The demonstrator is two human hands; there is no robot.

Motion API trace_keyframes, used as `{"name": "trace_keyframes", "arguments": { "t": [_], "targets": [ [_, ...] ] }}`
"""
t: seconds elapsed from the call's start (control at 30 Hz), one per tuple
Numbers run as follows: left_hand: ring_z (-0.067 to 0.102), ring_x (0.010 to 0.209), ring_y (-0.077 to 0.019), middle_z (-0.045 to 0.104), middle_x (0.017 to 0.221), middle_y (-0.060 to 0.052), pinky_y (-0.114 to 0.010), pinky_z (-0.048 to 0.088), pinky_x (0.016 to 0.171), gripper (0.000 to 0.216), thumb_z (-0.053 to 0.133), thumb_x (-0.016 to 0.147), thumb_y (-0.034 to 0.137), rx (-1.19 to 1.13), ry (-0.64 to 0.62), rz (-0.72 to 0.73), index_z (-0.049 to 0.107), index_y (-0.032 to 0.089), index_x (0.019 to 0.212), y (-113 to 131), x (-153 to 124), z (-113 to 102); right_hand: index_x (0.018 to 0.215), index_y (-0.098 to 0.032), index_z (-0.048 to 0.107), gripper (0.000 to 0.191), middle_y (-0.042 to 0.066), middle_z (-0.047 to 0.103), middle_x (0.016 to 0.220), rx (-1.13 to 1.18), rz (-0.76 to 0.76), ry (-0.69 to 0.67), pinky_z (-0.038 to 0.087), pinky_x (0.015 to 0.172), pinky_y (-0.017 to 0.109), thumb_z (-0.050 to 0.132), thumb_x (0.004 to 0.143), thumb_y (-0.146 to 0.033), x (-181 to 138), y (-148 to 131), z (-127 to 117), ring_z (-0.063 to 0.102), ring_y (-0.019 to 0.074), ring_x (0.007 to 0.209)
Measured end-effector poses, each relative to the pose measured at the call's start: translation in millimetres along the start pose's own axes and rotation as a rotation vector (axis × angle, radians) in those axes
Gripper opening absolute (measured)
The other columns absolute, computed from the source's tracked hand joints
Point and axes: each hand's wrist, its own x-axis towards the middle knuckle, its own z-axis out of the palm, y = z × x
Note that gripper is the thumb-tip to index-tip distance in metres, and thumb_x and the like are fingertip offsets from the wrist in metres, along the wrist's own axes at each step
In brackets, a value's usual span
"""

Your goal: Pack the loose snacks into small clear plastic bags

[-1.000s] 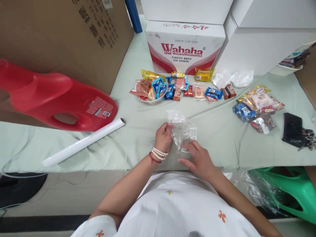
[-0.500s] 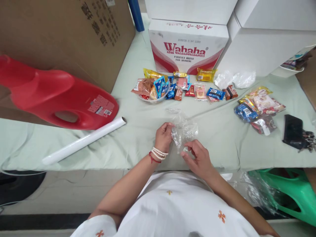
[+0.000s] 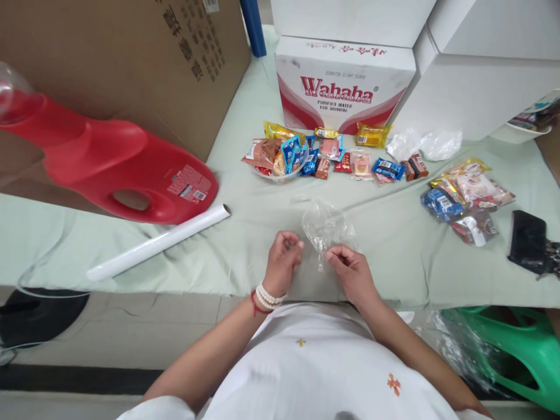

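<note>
A clear, crinkled plastic bag (image 3: 326, 224) lies in front of me on the cloth-covered table. My right hand (image 3: 350, 271) pinches its near edge between thumb and fingers. Just left of the bag, my left hand (image 3: 282, 262) hovers apart from it, fingers loosely curled and holding nothing I can see. Beyond the bag stands a clear round bowl (image 3: 280, 176) of wrapped snacks. Several small snack packets (image 3: 388, 168) are lined up to its right, and a clear bag of snacks (image 3: 464, 195) lies farther right.
A big red jug (image 3: 131, 169) and a white tube (image 3: 161, 244) occupy the left side, by a brown carton (image 3: 131, 70). At the back are a Wahaha box (image 3: 345, 87) and crumpled white plastic (image 3: 424, 144). A black phone (image 3: 527, 242) with keys lies at right.
My left hand has let go of the clear bag and drawn back left and toward me. My right hand has closed its fingers on the bag's near edge. The view has shifted slightly.
</note>
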Motion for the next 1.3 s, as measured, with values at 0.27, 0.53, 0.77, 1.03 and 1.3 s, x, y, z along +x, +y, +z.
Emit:
{"name": "trace_keyframes", "arguments": {
  "t": [0.27, 0.53, 0.77, 1.03, 1.3],
  "targets": [
    [0.051, 0.069, -0.0127, 0.062, 0.084, -0.001, -0.028, 0.043, 0.065, 0.045, 0.078, 0.074, 0.058, 0.256, -0.147, 0.035, 0.065, 0.018, 0.089, -5.0, -23.9, 10.2, 0.076, -0.021, 0.062, 0.043, -0.004, 0.046, 0.065, 0.18, 0.121, -0.033, 0.025, 0.05, 0.026, 0.079, 0.075, -0.062, 1.5, -17.6, 8.6, 0.029, 0.0105, 0.056],
    [0.042, 0.06, -0.0106, 0.049, 0.064, 0.003, -0.025, 0.035, 0.057, 0.037, 0.076, 0.078, 0.051, 0.019, -0.113, 0.003, 0.061, 0.019, 0.066, -7.4, -7.0, -1.7, 0.083, -0.024, 0.057, 0.041, -0.006, 0.04, 0.064, 0.071, 0.093, 0.178, 0.03, 0.049, 0.025, 0.07, 0.085, -0.062, -5.9, 6.3, -50.3, 0.033, 0.0123, 0.055],
    [0.06, 0.089, -0.0198, 0.065, 0.089, -0.006, -0.033, 0.047, 0.083, 0.028, 0.071, 0.086, 0.042, 0.189, -0.232, 0.196, 0.07, 0.021, 0.067, 0.0, -16.6, 8.9, 0.123, -0.023, 0.065, 0.051, 0.011, 0.068, 0.119, -0.466, -0.271, 0.092, 0.051, 0.089, 0.039, 0.065, 0.089, -0.062, 1.2, -19.0, -60.7, 0.063, 0.0267, 0.105],
    [0.06, 0.085, -0.0182, 0.066, 0.088, -0.006, -0.032, 0.048, 0.082, 0.033, 0.067, 0.088, 0.043, 0.253, -0.19, 0.191, 0.064, 0.019, 0.066, 1.9, -24.8, -10.3, 0.084, -0.022, 0.064, 0.032, -0.003, 0.052, 0.063, -0.373, -0.158, 0.106, 0.038, 0.06, 0.028, 0.055, 0.096, -0.05, 41.4, -35.3, -37.6, 0.047, 0.0155, 0.06],
    [0.064, 0.11, -0.0254, 0.07, 0.115, -0.009, -0.039, 0.049, 0.094, 0.033, 0.062, 0.083, 0.04, 0.489, 0.019, 0.218, 0.065, 0.022, 0.111, 27.9, -12.1, -4.5, 0.084, -0.022, 0.064, 0.034, -0.003, 0.05, 0.06, -0.429, -0.195, 0.058, 0.035, 0.056, 0.026, 0.054, 0.098, -0.051, 40.4, -43.1, -33.0, 0.045, 0.015, 0.058]
  ]
}}
